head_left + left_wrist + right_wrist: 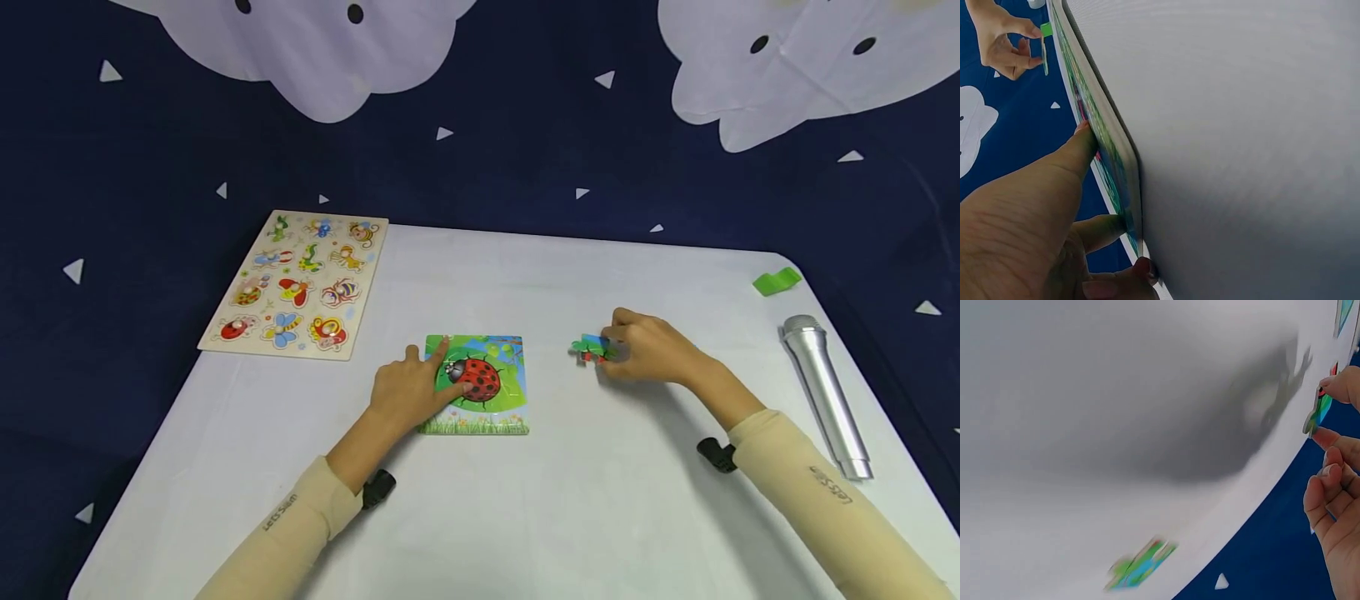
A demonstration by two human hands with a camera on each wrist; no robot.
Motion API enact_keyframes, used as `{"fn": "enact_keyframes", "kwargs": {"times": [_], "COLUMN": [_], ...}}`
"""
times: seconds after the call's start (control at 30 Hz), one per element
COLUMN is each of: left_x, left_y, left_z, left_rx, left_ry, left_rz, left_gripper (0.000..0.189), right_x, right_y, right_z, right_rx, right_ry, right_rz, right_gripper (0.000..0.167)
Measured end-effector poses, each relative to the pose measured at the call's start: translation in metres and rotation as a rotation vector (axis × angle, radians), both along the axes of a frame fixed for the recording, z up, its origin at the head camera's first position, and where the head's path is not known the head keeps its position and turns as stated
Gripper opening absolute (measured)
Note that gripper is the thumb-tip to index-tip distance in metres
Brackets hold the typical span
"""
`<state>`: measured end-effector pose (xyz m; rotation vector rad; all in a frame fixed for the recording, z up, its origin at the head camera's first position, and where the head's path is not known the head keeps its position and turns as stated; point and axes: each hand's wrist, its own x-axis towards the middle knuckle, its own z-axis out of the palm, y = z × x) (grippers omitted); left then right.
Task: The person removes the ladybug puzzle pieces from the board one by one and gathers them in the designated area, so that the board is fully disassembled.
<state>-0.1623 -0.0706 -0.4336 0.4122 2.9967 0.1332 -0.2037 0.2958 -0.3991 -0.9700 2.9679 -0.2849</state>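
Note:
My left hand (pixel 405 390) rests at the left side of a square ladybug puzzle (pixel 491 383). Its thumb and index finger lie straight across the picture, pressing on it, and the other fingers bend beside the edge. The left wrist view shows the puzzle (pixel 1100 119) almost edge-on, flat on the table. To its right, my right hand (pixel 652 348) pinches a small jigsaw piece (pixel 592 347) in green, blue and red. Seen from the right wrist, thumb and fingertip hold that piece (pixel 1320 409) by its edges, the remaining fingers curled below.
A wooden insect peg puzzle (pixel 300 287) lies at the back left. A bright green strip (pixel 777 282) is in the far right corner, with a silver microphone-like tube (pixel 828 400) along the right edge. A blurred green-and-blue piece (pixel 1141 565) shows low in the right wrist view.

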Motion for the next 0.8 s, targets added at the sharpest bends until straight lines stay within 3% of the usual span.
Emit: {"fn": "enact_keyframes", "kwargs": {"times": [0.37,0.8], "left_x": [-0.001,0.000], "left_y": [-0.001,-0.001], "left_z": [-0.001,-0.001], "left_rx": [0.006,0.029], "left_ry": [-0.004,0.010], "left_rz": [-0.003,-0.009], "left_gripper": [0.084,0.083], "right_x": [0.002,0.001], "right_y": [0.039,0.051], "right_z": [0.003,-0.008], "right_rx": [0.034,0.039], "right_ry": [-0.003,-0.039], "right_rz": [-0.049,-0.061], "right_gripper": [0.042,0.044]}}
